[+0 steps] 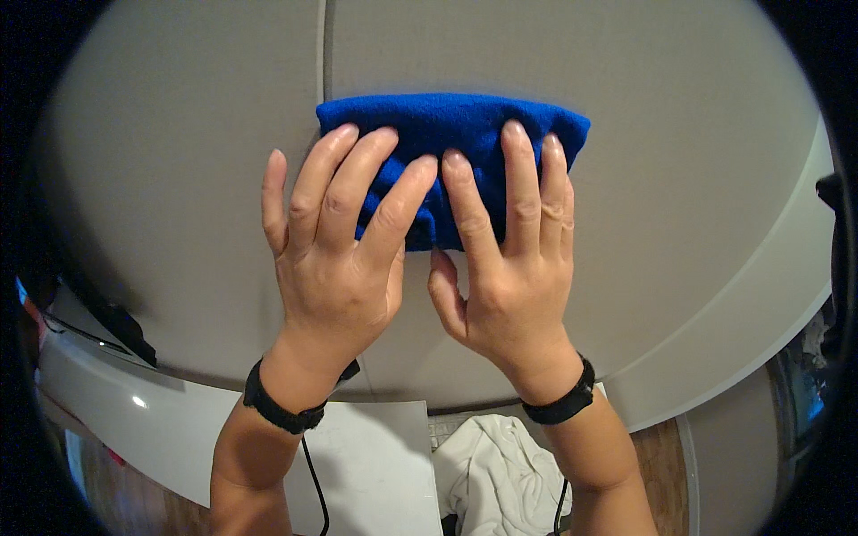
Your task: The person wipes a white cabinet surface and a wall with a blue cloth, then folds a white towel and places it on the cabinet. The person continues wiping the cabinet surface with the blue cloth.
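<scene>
A folded blue cloth (pixel 462 110) lies flat against a grey fabric-covered panel (pixel 670 167), its lower part wrinkled between my hands. With fingers spread, my left hand (pixel 342 248) presses on the cloth's left half; its little finger rests off to the side, over the panel. My right hand (pixel 516 261) presses the right half with its fingertips. Both thumbs are low, near or below the cloth's bottom edge. The two index fingertips almost meet in the middle. Parts of the cloth are hidden under my fingers.
A narrow seam (pixel 324 47) runs up the panel above the cloth. Below are a white tabletop (pixel 375 462) and a crumpled white fabric (pixel 496 469). Black straps (pixel 285 409) circle both wrists, with cables hanging nearby. A dark-edged object (pixel 127 328) stands at the left.
</scene>
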Demonstrator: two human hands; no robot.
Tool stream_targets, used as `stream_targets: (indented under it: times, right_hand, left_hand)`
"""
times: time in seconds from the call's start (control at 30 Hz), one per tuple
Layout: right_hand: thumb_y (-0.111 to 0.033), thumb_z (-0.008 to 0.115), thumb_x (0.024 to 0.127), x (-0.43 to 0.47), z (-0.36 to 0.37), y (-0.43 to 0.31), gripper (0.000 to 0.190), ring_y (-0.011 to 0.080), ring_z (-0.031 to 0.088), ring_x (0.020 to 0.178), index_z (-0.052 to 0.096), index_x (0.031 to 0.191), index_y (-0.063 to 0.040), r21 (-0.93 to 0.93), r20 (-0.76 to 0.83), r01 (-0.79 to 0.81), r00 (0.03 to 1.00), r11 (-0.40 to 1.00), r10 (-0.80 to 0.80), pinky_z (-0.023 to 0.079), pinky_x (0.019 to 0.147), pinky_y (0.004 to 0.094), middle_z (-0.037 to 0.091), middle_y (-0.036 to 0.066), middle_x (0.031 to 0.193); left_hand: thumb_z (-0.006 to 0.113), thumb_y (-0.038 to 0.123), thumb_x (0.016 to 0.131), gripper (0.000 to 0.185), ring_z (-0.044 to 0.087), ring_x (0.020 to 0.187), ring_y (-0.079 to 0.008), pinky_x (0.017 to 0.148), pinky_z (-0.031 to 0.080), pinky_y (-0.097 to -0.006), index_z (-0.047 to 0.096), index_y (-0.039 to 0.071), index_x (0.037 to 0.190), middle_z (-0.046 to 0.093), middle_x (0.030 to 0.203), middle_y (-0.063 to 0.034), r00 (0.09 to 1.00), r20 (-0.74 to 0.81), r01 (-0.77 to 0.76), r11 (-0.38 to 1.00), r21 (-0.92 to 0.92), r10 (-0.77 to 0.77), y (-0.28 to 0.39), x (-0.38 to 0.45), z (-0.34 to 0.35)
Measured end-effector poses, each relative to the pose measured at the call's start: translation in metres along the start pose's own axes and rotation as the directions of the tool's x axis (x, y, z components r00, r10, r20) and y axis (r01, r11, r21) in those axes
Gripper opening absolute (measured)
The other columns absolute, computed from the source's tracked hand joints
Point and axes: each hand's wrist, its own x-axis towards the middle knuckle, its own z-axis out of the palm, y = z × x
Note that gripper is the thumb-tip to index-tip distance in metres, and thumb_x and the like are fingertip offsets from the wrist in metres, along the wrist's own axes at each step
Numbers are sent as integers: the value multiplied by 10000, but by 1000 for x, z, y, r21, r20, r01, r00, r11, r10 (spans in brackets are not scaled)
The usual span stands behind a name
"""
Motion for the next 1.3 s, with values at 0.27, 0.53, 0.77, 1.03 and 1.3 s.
stream_targets:
  times: [0.27, 0.53, 0.77, 1.03, 1.3]
  right_hand:
    - [-336, 645, 792, -143, 13, -13, 586, 523, 292, 1355, 569, 1340, -141, -50, 332, -4, 943, 999, 20, 265, 1089, 612, 337, 226, 1494]
    - [-347, 636, 824, -113, -15, 34, 599, 417, 361, 1347, 527, 1374, -137, 30, 227, -65, 972, 997, 56, 258, 1119, 543, 409, 136, 1474]
    - [-316, 633, 786, -20, -52, 108, 606, 440, 327, 1374, 542, 1343, -94, 23, -32, -50, 998, 999, 50, 223, 1133, 543, 382, 185, 1490]
    - [-355, 665, 788, -152, -54, 117, 615, 370, 386, 1337, 545, 1358, -157, 83, 219, -31, 976, 996, 12, 244, 1119, 534, 437, 106, 1456]
    - [-322, 652, 804, -174, -62, 136, 611, 372, 359, 1357, 528, 1368, -122, 119, 220, -51, 975, 992, 24, 250, 1123, 513, 416, 114, 1472]
  left_hand:
    - [605, 262, 896, 305, 380, 1259, -190, 1082, 300, -409, 633, 285, 1199, 473, 1260, 26, 979, 157, -149, 980, 131, 128, 31, -145, 25]
    - [601, 164, 872, 363, 426, 1267, -216, 1116, 260, -471, 620, 275, 1218, 490, 1286, 16, 988, 127, -113, 979, 170, 92, 62, -87, 32]
    - [627, 102, 829, 437, 431, 1289, -248, 1145, 189, -477, 622, 216, 1251, 515, 1334, -36, 998, 24, -52, 994, 98, 50, 104, 58, 40]
    - [661, 178, 825, 430, 402, 1293, -249, 1139, 215, -498, 607, 268, 1242, 452, 1337, -33, 984, 178, -41, 990, 138, 16, 158, -77, 66]
    - [610, 154, 865, 374, 439, 1288, -226, 1152, 190, -517, 624, 245, 1227, 515, 1309, -9, 981, 195, -27, 980, 199, -12, 189, -73, 73]
